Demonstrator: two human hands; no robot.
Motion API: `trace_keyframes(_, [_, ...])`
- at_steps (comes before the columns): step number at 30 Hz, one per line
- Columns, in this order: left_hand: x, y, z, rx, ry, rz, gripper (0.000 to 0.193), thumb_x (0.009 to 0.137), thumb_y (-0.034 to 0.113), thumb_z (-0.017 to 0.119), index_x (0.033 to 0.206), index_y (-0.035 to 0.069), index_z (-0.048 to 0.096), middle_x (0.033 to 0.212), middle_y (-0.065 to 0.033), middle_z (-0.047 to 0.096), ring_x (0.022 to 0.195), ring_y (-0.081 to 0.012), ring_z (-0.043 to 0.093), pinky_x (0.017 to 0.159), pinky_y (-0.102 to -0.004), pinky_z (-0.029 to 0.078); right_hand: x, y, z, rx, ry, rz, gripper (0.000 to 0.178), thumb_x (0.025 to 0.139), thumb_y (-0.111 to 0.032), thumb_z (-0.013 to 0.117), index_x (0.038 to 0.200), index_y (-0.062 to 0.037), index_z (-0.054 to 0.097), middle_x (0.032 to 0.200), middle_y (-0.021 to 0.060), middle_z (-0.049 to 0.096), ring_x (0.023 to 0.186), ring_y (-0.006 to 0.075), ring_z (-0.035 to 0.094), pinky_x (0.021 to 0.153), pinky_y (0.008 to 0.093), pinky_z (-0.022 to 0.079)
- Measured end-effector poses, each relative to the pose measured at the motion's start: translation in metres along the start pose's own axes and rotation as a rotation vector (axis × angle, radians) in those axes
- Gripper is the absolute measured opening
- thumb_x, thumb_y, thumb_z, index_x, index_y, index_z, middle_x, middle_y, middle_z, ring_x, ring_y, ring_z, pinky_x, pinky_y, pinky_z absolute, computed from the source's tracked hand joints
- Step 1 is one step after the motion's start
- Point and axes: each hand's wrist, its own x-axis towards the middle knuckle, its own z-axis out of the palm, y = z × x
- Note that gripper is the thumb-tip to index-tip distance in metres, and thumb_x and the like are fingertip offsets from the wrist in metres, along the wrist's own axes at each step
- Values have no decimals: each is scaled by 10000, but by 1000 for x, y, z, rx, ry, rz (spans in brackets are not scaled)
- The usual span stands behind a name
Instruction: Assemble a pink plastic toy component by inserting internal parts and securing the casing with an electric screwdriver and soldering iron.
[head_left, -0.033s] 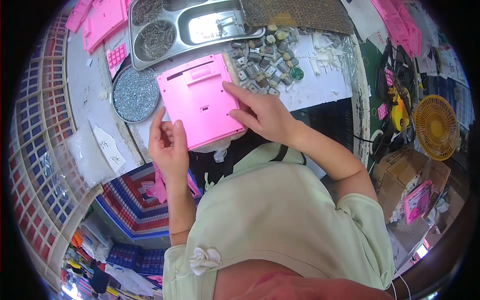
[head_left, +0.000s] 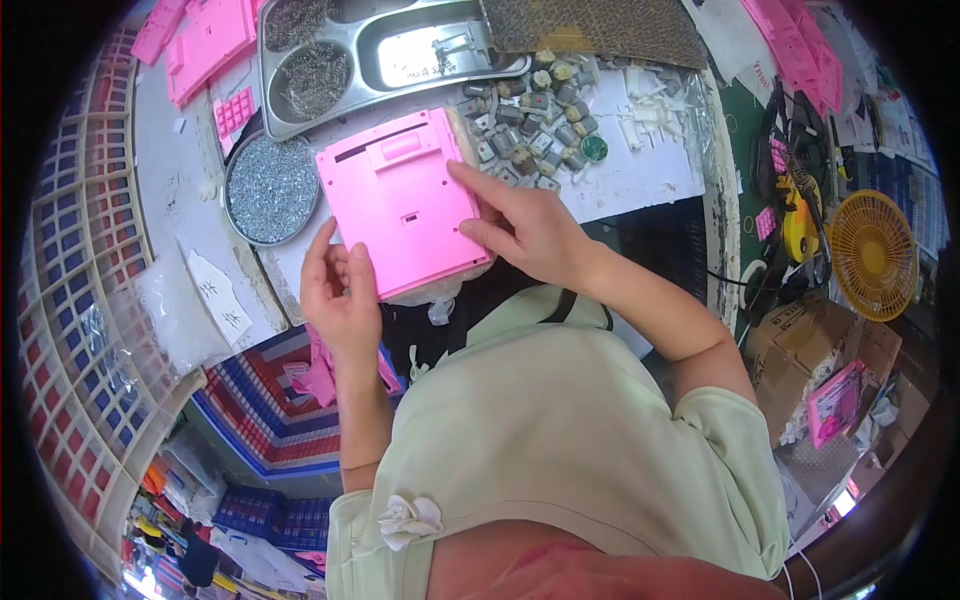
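A flat pink plastic casing [head_left: 405,215] lies tilted a little on a pale, wrapped pad at the table's near edge. It has a slot and a raised bar near its far side, a small opening in the middle and several screw holes. My right hand [head_left: 525,225] grips its right edge, index finger and thumb on the top face, other fingers hidden beneath. At the lower left corner, my left hand [head_left: 343,300] holds the edge, its thumb against the side and its fingers curled.
A round dish of small screws [head_left: 270,190] stands left of the casing. Beyond lies a metal compartment tray [head_left: 375,110] with springs. Small motors [head_left: 530,130] and white plastic parts [head_left: 655,110] are heaped to the right. A plastic basket [head_left: 85,300] borders the left; a yellow fan [head_left: 873,255] stands right.
The pink casing and my left hand have shifted very slightly to the right. My right hand stays on the same edge.
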Motion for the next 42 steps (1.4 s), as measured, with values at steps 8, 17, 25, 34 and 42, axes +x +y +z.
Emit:
trace_keyframes(8, [-12, 6, 2, 389, 88, 237, 341, 946, 49, 695, 1284, 0, 672, 1042, -64, 562, 659, -48, 436, 598, -201, 380, 0, 0, -2, -103, -5, 20, 641, 918, -270, 752, 1474, -55, 518, 687, 89, 590, 588, 201, 592, 584, 330, 485])
trace_keyframes(17, [-11, -20, 0, 143, 53, 162, 333, 934, 47, 710, 1264, 11, 685, 1087, -58, 533, 647, -36, 395, 573, -196, 340, 6, -1, -10, -514, -51, -22, 586, 905, -410, 736, 1395, -109, 620, 637, 138, 634, 581, 331, 654, 563, 400, 505])
trace_keyframes(25, [-7, -19, -13, 93, -6, 143, 348, 921, 41, 720, 1265, 3, 682, 1086, -62, 545, 656, -42, 415, 584, -200, 359, 45, 11, -25, 75, -41, 149, 282, 986, -203, 671, 1180, 2, 680, 722, 68, 700, 622, 111, 650, 576, 278, 523])
trace_keyframes(34, [-8, -14, -8, 150, 23, 158, 351, 900, 9, 722, 1247, -1, 677, 1108, -88, 552, 692, -73, 465, 636, -224, 414, 76, -3, -41, 258, -201, 484, 173, 997, -188, 660, 976, -16, 662, 783, 52, 718, 631, 106, 699, 544, 227, 555])
trace_keyframes(42, [-12, -13, -6, 134, 17, 122, 354, 889, -1, 724, 1240, -6, 670, 1121, -86, 545, 683, -78, 437, 639, -228, 411, 91, -13, -47, 74, -365, 449, 179, 1013, -155, 612, 903, -20, 571, 758, 89, 705, 627, 146, 713, 538, 253, 578])
